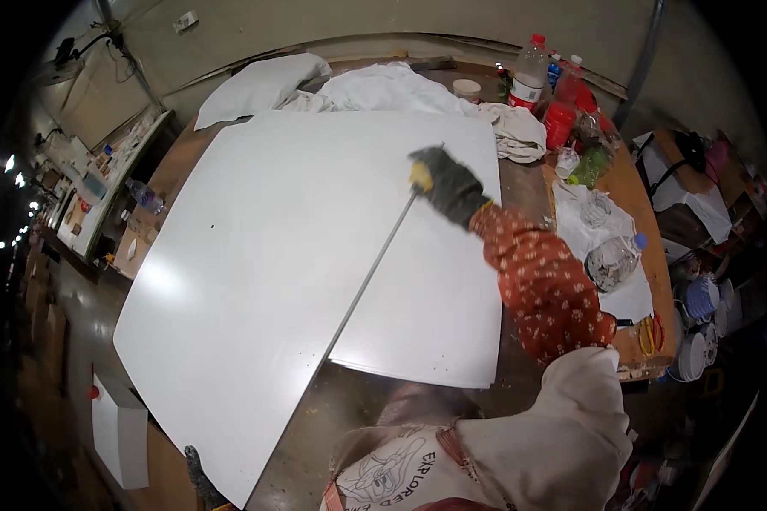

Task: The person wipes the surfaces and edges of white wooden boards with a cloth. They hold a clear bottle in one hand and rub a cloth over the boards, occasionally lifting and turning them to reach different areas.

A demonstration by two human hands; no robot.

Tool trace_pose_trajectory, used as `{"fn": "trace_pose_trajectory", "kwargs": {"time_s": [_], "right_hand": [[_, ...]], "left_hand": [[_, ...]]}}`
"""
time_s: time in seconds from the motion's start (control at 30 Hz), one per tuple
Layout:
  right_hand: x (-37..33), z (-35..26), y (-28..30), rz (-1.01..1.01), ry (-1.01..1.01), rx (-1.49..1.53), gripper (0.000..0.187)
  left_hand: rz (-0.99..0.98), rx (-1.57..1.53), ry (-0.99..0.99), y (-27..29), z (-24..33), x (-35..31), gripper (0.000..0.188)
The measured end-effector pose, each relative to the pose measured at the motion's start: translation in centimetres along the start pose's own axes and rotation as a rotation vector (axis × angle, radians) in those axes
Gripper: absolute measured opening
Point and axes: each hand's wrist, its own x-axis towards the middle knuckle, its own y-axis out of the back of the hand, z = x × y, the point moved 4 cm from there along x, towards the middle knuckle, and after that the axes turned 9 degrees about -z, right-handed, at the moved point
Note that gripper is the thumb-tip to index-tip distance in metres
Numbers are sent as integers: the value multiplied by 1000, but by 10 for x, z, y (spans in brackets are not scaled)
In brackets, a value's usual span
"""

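A large glossy white sheet [230,255] covers most of the worktable, and a second white panel [435,289] lies along its right side. My right hand [452,183], in a dark grey glove, is closed over the upper part of the white surface. A small yellow patch shows at its fingers; what they hold is hidden. From there a thin straight grey strip [371,272] runs down toward me; I cannot tell whether it is a gap or a rod. My left hand [200,477], also gloved, grips the large sheet's near left edge, partly out of view.
White cloths [392,89] lie at the table's far edge. Plastic bottles [530,72] stand at the far right, with a clear bottle [612,262] and yellow-handled scissors [650,335] nearer. A white box [119,430] is at the lower left. A cluttered side bench [102,187] stands left.
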Motion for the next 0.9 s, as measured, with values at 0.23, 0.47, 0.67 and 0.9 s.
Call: {"fn": "trace_pose_trajectory", "kwargs": {"time_s": [0.23, 0.47, 0.67, 0.9], "right_hand": [[28, 60, 9, 24, -272, 35, 48], [36, 90, 9, 10, -319, -136, 42], [13, 29, -9, -8, 48, -146, 35], [-7, 115, 84, 92, -233, -487, 46]], "left_hand": [[116, 293, -111, 12, 9, -2, 57], [95, 218, -82, -7, 11, -1, 57], [111, 231, -85, -11, 11, 0, 57], [83, 237, -54, -20, 1, 24, 57]]}}
